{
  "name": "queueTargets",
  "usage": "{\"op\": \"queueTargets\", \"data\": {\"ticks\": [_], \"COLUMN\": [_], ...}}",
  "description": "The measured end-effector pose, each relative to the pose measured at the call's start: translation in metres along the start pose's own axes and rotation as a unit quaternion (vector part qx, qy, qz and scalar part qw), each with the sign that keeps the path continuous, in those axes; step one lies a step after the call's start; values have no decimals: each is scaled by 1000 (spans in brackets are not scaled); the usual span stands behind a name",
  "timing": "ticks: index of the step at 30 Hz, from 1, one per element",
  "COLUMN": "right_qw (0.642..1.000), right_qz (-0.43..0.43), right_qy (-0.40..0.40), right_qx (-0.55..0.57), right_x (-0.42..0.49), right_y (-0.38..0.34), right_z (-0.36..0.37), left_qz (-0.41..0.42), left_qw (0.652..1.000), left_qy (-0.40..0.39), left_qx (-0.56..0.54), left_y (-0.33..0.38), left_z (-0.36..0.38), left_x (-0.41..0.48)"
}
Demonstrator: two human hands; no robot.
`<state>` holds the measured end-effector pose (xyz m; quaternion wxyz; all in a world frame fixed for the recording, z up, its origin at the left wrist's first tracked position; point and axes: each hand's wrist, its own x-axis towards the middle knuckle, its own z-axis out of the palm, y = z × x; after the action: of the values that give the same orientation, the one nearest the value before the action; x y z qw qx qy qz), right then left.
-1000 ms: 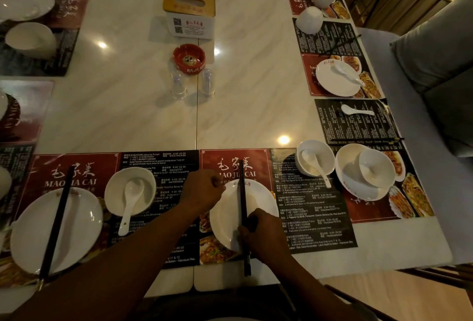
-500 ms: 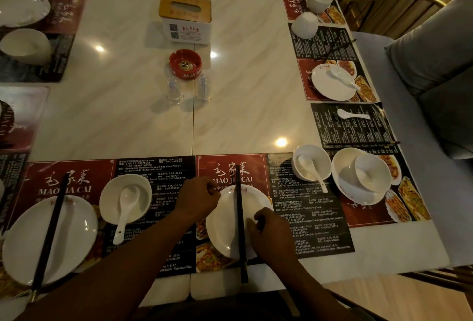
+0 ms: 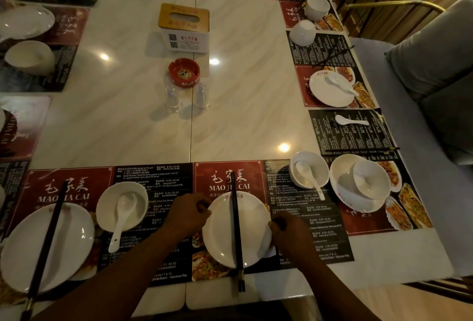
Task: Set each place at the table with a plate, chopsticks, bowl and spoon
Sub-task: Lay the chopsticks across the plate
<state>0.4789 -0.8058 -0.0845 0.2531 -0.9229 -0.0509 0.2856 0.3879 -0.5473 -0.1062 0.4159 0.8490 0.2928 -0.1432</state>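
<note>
Near the near edge of the table (image 3: 128,128), the left hand (image 3: 188,215) and right hand (image 3: 289,233) each gripped an opposite rim of the plate (image 3: 221,240), apparently to square it on its placemat (image 3: 320,244) without rolling the chopsticks (image 3: 236,231) laid across it.

Glossy marble-look table (image 3: 122,121), glazed white plate (image 3: 220,239), glossy printed placemats (image 3: 153,182)

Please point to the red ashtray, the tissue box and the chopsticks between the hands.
red ashtray (image 3: 183,72): head view, inner bowl.
tissue box (image 3: 183,24): head view, wooden top.
chopsticks (image 3: 237,234): head view, middle of the shafts.
</note>
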Motion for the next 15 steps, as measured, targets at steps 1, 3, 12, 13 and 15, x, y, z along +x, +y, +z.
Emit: {"op": "queueTargets", "data": {"ticks": [1, 3, 12, 13, 15], "right_qw": [1000, 1000, 1000, 999, 995], "right_qz": [2, 3, 13, 29, 60], "right_qy": [-2, -4, 13, 29, 73], "right_qx": [1, 9, 1, 6, 40], "right_x": [1, 2, 3, 3, 1], "right_y": [0, 2, 17, 25, 42], "right_z": [0, 0, -16, -24, -45], "left_qz": [-3, 0, 10, 16, 34], "left_qw": [1000, 1000, 997, 995, 989], "left_qy": [1, 3, 73, 100, 142], "left_qx": [2, 5, 21, 16, 11], "left_y": [0, 0, 11, 16, 30], "left_z": [0, 0, 1, 0, 0], "left_x": [0, 0, 1, 2, 6]}}
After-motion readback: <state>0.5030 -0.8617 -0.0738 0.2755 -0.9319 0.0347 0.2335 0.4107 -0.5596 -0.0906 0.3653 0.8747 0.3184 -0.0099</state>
